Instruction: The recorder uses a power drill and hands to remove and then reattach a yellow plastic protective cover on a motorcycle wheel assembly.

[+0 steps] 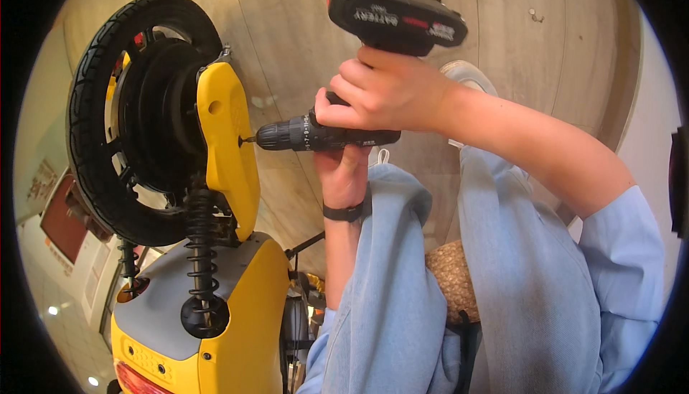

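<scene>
My right hand (377, 92) grips the handle of a black cordless drill (294, 134), its battery end pointing toward the upper part of the view. Below the drill body, my left hand (341, 175) holds it from underneath. The drill points left, its bit reaching a dark hole in a yellow swingarm cover (226, 107) beside a black wheel (93, 118) with a thick tyre. A black coil-spring shock (203, 258) runs from near that cover down to the yellow and grey rear body (247, 322) of the overturned or tipped vehicle.
A wooden-plank floor (273, 28) surrounds the work. My denim-covered legs (524, 265) and a pale shoe (463, 74) are at the right, with a woven cork-coloured surface (452, 283) between the legs. A second shock (128, 258) shows at the far left.
</scene>
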Tool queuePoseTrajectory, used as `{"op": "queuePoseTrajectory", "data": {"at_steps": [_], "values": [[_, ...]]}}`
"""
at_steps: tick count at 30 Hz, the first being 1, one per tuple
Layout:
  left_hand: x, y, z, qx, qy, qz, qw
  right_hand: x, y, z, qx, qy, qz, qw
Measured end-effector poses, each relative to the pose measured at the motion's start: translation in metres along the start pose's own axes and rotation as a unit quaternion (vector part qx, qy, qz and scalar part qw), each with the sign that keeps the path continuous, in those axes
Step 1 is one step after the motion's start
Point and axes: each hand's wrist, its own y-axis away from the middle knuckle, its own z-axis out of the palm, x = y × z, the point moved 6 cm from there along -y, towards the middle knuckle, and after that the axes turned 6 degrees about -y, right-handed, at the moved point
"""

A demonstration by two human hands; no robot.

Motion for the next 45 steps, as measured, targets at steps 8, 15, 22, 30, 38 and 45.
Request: {"op": "queuePoseTrajectory", "data": {"at_steps": [8, 15, 22, 30, 38, 45], "values": [[-0.004, 0.005, -0.013, 0.019, 0.012, -0.039, 0.999, -0.001, -0.002, -0.007, -0.040, 0.003, -0.002, 0.999], [-0.005, 0.004, -0.006, 0.016, -0.005, -0.033, 0.999, 0.000, 0.001, -0.010, -0.064, 0.044, -0.043, 0.996], [-0.007, 0.006, -0.020, -0.063, 0.046, -0.069, 0.995, -0.035, -0.012, -0.038, -0.244, 0.126, -0.015, 0.962], [-0.012, 0.003, -0.019, -0.056, 0.032, -0.040, 0.997, -0.016, 0.004, -0.020, -0.184, 0.100, -0.039, 0.977], [-0.007, -0.002, -0.013, 0.006, 0.015, -0.045, 0.999, -0.001, 0.005, -0.005, -0.081, 0.010, -0.036, 0.996], [-0.006, -0.003, -0.018, 0.048, -0.004, -0.038, 0.998, -0.001, 0.000, -0.008, -0.092, -0.018, 0.006, 0.996]]}}
